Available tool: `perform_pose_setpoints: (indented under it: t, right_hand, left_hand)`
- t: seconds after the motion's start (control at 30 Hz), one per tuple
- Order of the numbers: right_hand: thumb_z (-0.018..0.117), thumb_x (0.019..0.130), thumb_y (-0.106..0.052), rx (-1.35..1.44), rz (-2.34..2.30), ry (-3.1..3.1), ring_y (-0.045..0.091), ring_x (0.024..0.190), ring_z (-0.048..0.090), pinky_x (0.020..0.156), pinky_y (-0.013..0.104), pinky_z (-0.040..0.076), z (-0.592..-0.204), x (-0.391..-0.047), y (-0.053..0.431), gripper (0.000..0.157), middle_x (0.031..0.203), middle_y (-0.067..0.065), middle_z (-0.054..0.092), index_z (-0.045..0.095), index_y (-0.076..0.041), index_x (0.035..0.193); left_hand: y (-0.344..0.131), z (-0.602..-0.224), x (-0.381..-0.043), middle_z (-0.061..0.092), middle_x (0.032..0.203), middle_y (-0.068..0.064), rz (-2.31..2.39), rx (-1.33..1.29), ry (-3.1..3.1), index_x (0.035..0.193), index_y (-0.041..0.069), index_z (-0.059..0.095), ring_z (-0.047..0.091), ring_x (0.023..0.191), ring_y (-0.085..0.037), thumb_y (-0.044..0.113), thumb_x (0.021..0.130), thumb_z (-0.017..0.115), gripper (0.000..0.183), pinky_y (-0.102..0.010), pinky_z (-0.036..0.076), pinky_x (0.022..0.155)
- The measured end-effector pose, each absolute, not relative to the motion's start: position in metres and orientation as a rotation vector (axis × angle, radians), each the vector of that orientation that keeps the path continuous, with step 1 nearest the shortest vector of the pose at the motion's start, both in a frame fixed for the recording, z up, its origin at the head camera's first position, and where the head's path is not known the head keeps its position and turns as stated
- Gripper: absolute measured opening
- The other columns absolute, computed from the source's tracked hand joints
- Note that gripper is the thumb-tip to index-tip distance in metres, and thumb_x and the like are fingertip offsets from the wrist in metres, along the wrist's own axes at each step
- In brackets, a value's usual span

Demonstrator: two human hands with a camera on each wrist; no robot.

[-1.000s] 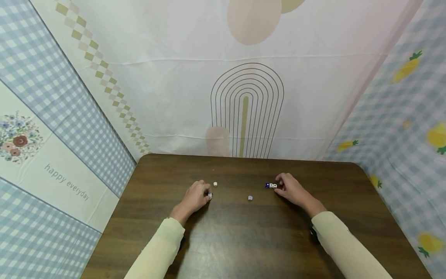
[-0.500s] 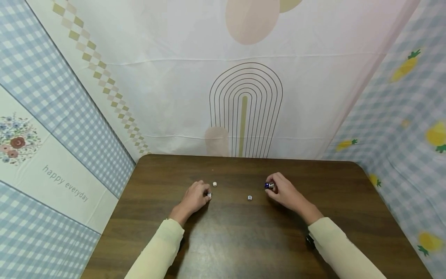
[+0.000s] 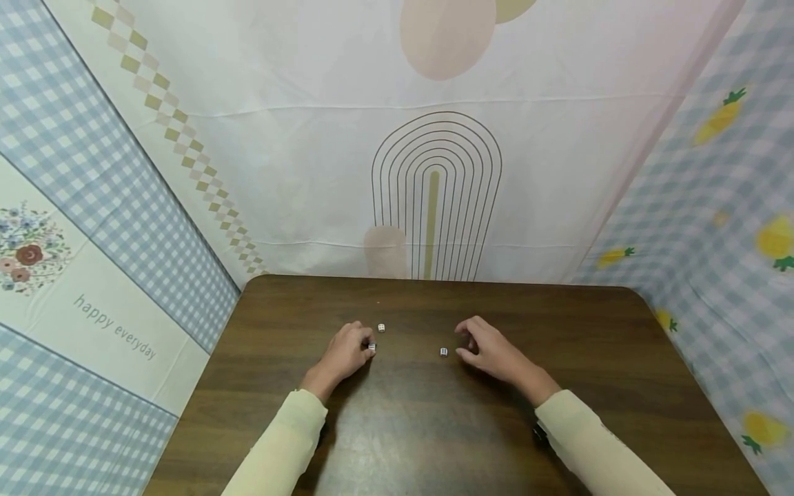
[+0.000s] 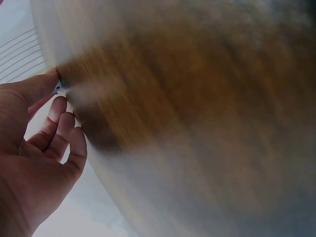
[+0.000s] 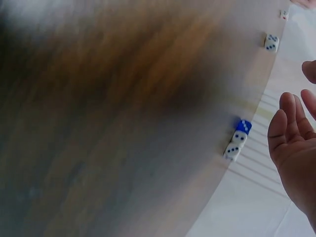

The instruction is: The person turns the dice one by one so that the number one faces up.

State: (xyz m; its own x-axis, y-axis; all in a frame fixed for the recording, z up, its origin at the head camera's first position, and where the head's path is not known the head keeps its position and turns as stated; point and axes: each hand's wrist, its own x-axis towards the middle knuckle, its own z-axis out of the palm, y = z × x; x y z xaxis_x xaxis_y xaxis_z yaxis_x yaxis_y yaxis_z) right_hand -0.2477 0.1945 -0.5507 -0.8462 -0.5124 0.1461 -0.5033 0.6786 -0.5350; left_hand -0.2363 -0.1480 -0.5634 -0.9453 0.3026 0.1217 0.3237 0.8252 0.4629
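Note:
My left hand (image 3: 345,350) pinches a white die (image 3: 372,346) between thumb and forefinger, down at the tabletop. Just beyond it lies another white die (image 3: 381,328). A third white die (image 3: 443,352) sits near the middle, a short gap left of my right hand (image 3: 491,351). That right hand holds nothing, its thumb and forefinger spread apart. The right wrist view has a touching row of a blue die (image 5: 244,126) and two white dice (image 5: 236,144) beside the hand. In the head view, the right hand hides that row.
The brown wooden table (image 3: 397,427) has rounded far corners. A patterned white cloth (image 3: 310,172) hangs behind its far edge, with checked cloths on both sides.
My right hand first closes in around the row of dice, then comes away from it, moving left and nearer, towards the middle die. The left hand keeps its place with its die.

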Motion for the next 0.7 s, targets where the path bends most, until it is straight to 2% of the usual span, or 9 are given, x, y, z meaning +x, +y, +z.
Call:
perform_pose_setpoints:
  t: [0.37, 0.7]
  right_hand:
    - [0.079, 0.092, -0.016, -0.963, -0.793, 2.808, 0.009, 0.086, 0.056, 0.074, 0.026, 0.052, -0.561, -0.246, 0.176, 0.024, 0.102, 0.002, 0.058, 0.065, -0.008, 0.11]
    - [0.078, 0.093, -0.017, -1.025, -0.711, 2.833, 0.008, 0.083, 0.053, 0.071, 0.026, 0.05, -0.568, -0.249, 0.17, 0.02, 0.097, -0.002, 0.056, 0.065, -0.011, 0.107]
  left_hand:
    - [-0.148, -0.561, -0.236, 0.056, 0.083, 0.004, -0.767, -0.514, -2.961, 0.076, 0.02, 0.066, 0.05, 0.083, -0.016, 0.012, 0.085, 0.084, 0.022, -0.037, 0.045, 0.075]
    - [-0.148, -0.563, -0.236, 0.055, 0.083, 0.005, -0.758, -0.51, -2.962, 0.077, 0.021, 0.066, 0.051, 0.083, -0.016, 0.013, 0.086, 0.084, 0.022, -0.037, 0.046, 0.075]
